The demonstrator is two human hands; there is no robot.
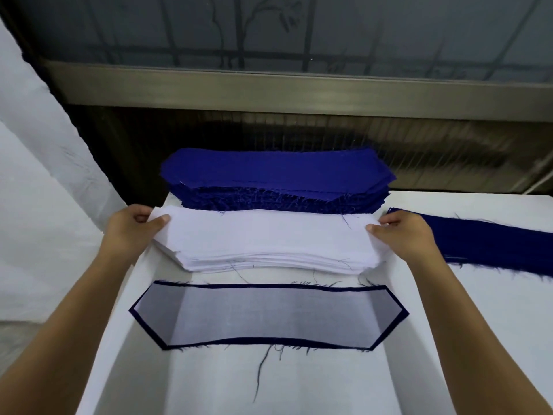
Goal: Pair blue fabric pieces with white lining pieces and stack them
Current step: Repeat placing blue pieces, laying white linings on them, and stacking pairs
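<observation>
Pinching both tips of the white lining stack (269,244). Head view, the only one.

- Left hand (134,226) grips the stack's left tip, thumb on top, fingers curled under. Right hand (401,232) mirrors it on the right tip.
- Can't tell if one sheet or several sit in the pinch. The edges are too thin to resolve.
- Likely reason for the two-end grip: the sheet is long and limp, and holding both tips should keep it flat and square when it lifts.
- Blue stack (278,178) sits directly behind the lining stack, its front edge touching or overlapping the lining's far edge. It is taller, with frayed edges.
- Paired piece (269,316) lies just in front of the lining stack, apart from it and flat on the table (299,384). It is blue underneath with lining on top, and a narrow blue border shows all round.
- Layout reads as supply behind, output in front, so each reach is short. My guess is that the next blue goes on the pair and then this lining on top.
- Loose blue pieces (493,244) lie right of the lining stack, beyond the right hand. Purpose unclear.

Looks:
- The lining is thin and translucent. It is white on its own stack and grey-blue over the blue.
- Both fabrics share one shape: a long band with gently curved long edges and angled ends.
- The blue sheds dark threads, and several lie in front of the lining stack.
</observation>
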